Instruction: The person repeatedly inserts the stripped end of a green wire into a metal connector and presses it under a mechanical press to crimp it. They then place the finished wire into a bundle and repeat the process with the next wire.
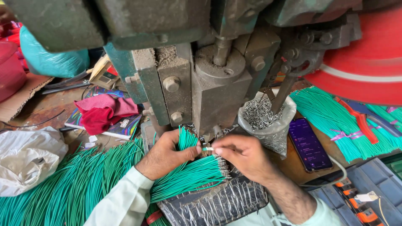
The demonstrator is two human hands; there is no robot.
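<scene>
My left hand (165, 155) grips a small bunch of short green wires (186, 139) that stand up from my fist, just under the grey press machine (209, 83). Between thumb and forefinger, my right hand (243, 155) pinches a single green wire with a small metal terminal (208, 148) at its tip, touching my left thumb. Below both hands lies a fan of green wires with metal terminals on their ends (197, 173), resting on a dark plastic-wrapped pad (217, 205).
A large heap of green wires (71, 184) lies at the left, another bundle (331, 117) at the right. A clear bag of metal terminals (264, 117) stands beside a phone (309, 144). A red cloth (102, 111) and a white bag (27, 157) lie at the left.
</scene>
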